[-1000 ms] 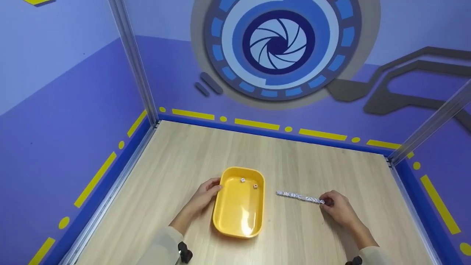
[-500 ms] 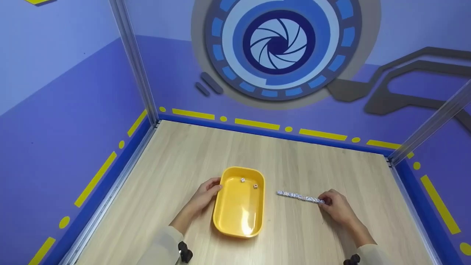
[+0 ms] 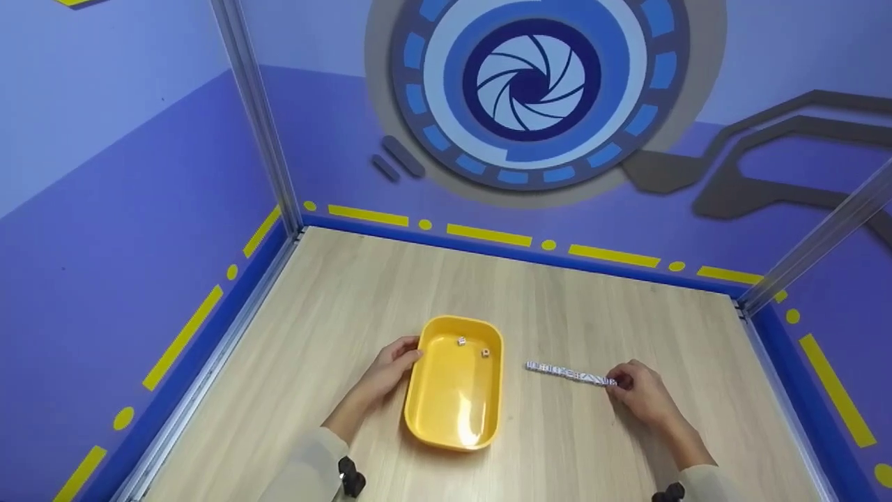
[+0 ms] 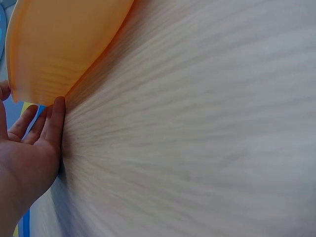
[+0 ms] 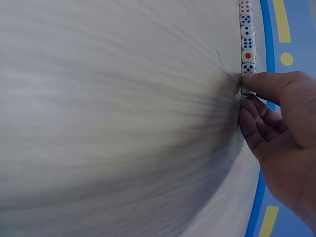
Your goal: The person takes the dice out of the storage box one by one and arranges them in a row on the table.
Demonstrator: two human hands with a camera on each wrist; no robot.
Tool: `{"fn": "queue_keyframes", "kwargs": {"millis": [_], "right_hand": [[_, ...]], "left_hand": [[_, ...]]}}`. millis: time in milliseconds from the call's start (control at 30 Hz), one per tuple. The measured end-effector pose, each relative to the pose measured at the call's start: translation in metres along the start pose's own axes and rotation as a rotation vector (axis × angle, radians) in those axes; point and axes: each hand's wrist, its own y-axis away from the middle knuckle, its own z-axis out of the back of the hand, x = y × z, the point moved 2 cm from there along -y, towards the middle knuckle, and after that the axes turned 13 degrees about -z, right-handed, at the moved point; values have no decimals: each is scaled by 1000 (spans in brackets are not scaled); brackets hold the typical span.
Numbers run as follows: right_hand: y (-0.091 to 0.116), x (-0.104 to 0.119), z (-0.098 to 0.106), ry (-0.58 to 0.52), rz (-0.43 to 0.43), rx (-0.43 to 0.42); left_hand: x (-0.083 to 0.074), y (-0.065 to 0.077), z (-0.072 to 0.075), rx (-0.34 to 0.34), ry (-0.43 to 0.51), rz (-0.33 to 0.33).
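A yellow tray (image 3: 453,397) lies on the table with two white dice in its far part, one die (image 3: 461,341) by the far wall and another die (image 3: 486,353) near the right wall. My left hand (image 3: 385,369) holds the tray's left side, thumb at the rim and fingers along the outer wall; in the left wrist view the fingertips (image 4: 59,102) reach its lower edge. To the right of the tray runs a straight row of dice (image 3: 568,374), pips in red and blue. My right hand (image 3: 644,394) pinches the die at the row's right end, partly hiding it.
The wood-grain table (image 3: 362,279) is bounded by a blue back wall (image 3: 313,139) and side walls with yellow dashes. Metal posts (image 3: 261,118) stand at the corners. A strip of bare wood separates tray and dice row.
My right hand shifts slightly left and then back at the row's end. The left hand, the tray and the two dice inside stay put; the head view drifts a little.
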Motion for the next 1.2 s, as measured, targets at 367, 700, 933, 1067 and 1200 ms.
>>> {"fn": "queue_keyframes", "kwargs": {"millis": [367, 700, 933, 1067, 1200], "right_hand": [[0, 0, -2, -16, 30, 15], [-2, -2, -4, -13, 39, 2], [-1, -2, -2, -34, 22, 37], [-1, -1, 2, -60, -2, 57], [-1, 3, 7, -97, -18, 36]], "left_hand": [[0, 0, 0, 0, -6, 4], [0, 0, 0, -5, -28, 0], [1, -1, 0, -7, -60, 11], [1, -1, -1, -6, -61, 8], [1, -1, 0, -12, -57, 12]]}}
